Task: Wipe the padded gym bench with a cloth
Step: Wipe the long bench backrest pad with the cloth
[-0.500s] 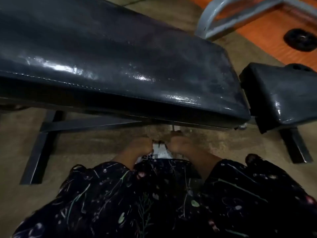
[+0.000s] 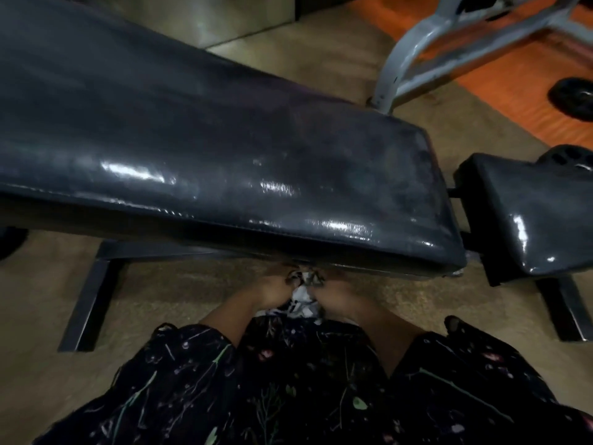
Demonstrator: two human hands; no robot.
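The long black padded bench (image 2: 224, 149) runs across the view from upper left to right, its shiny top bare. A separate black seat pad (image 2: 526, 213) sits at its right end. Below the bench's near edge, my left hand (image 2: 272, 289) and my right hand (image 2: 337, 293) are close together, both gripping a bunched white cloth with dark print (image 2: 303, 297) between them. The cloth is off the pad, in front of my body. Dark flowered sleeves cover both forearms partway.
The bench's dark metal legs (image 2: 86, 300) stand on a tan carpet floor. A grey metal machine frame (image 2: 426, 53) rises at upper right over an orange mat, where a black weight plate (image 2: 574, 96) lies.
Both hands stay together on the cloth and have shifted slightly toward the bench edge. The camera has tilted, showing more of the bench and grey frame.
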